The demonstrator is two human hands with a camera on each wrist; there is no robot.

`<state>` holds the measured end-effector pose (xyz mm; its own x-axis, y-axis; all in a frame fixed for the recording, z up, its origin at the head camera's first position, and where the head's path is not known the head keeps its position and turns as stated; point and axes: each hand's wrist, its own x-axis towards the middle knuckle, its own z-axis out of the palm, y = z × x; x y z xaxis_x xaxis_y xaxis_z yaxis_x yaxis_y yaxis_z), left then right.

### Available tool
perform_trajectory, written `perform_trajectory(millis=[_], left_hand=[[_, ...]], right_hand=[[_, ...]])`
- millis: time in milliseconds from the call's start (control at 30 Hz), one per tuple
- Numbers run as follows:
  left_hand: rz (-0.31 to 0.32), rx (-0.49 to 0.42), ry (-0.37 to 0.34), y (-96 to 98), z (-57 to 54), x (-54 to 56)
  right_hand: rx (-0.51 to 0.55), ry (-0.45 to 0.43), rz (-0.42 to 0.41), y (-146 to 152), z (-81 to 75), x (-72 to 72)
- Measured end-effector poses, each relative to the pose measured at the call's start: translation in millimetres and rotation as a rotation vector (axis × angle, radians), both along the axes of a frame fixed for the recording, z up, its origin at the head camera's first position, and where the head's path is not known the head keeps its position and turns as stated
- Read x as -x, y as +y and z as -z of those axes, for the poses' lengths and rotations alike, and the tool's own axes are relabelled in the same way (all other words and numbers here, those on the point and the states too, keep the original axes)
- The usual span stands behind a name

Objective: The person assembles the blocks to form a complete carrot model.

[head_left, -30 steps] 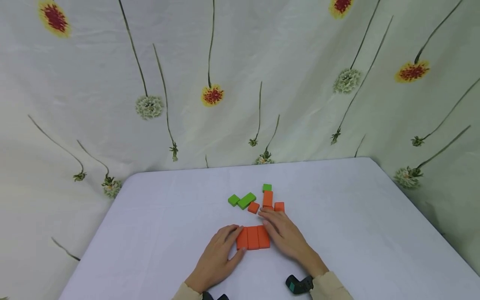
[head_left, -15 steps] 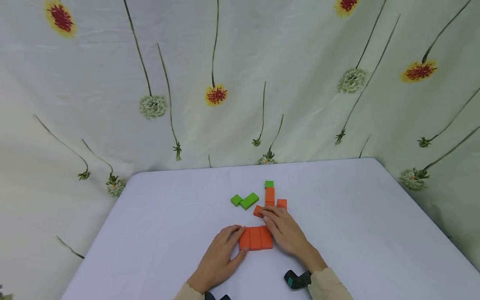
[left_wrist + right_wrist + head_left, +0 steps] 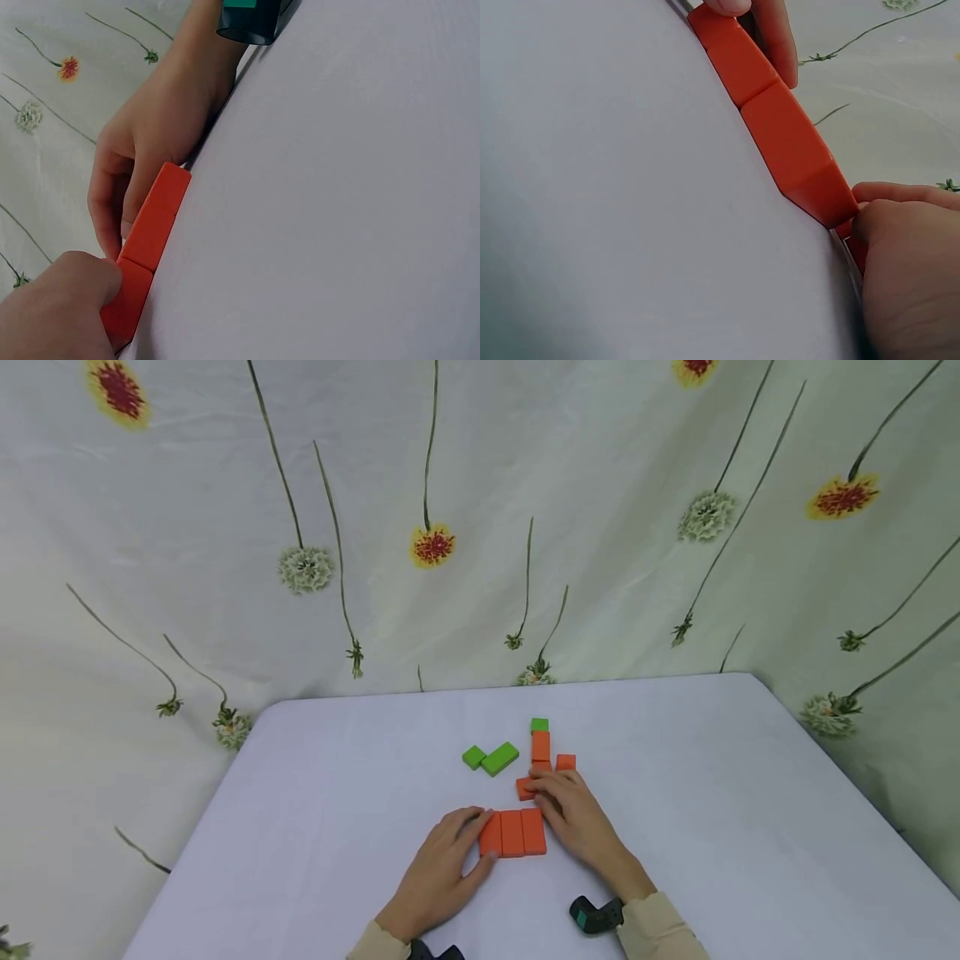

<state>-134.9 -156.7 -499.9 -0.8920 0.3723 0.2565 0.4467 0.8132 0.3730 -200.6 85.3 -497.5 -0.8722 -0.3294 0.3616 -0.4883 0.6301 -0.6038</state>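
Three orange rectangular blocks (image 3: 512,834) lie side by side in a row on the white table. My left hand (image 3: 438,872) holds the row's left end, thumb at the near edge and index finger at the far edge; the left wrist view shows the thumb against the end orange block (image 3: 129,296). Beyond the row's right end, my right hand (image 3: 585,827) has its fingertips on a small orange block (image 3: 524,789), partly hidden under them. The right wrist view has the right thumb close to the row's right end block (image 3: 795,142).
Farther back lie a small green block (image 3: 474,757), a longer green block (image 3: 500,759), another green block (image 3: 539,725), an upright-lying orange block (image 3: 541,746) and an orange cube (image 3: 566,762). A flowered curtain (image 3: 480,460) hangs behind the table (image 3: 360,760).
The small orange block has come nearer, shifted right and turned straighter under my right fingers. My left hand stays at the row, which keeps its shape.
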Motion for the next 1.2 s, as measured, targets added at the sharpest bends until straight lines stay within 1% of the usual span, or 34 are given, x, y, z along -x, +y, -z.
perform_trajectory(millis=[367,600,800,1033,1200], left_hand=[[0.006,0.002,0.016,-0.3,2.3,0.7],[0.001,0.000,0.015,-1.5,2.7,1.1],[-0.002,0.001,0.018,-1.2,3.1,1.8],[-0.005,-0.002,0.009,-0.3,2.8,1.0],[-0.002,-0.009,0.017,0.2,3.0,1.4]], right_hand=[[0.022,0.033,0.045,-0.4,-0.5,0.0],[0.045,0.026,0.052,-1.2,0.3,0.4],[0.033,0.026,0.047,-0.6,-0.6,0.6],[0.040,0.014,0.061,-0.6,-0.5,0.0],[-0.007,0.030,0.043,-0.5,1.4,0.7]])
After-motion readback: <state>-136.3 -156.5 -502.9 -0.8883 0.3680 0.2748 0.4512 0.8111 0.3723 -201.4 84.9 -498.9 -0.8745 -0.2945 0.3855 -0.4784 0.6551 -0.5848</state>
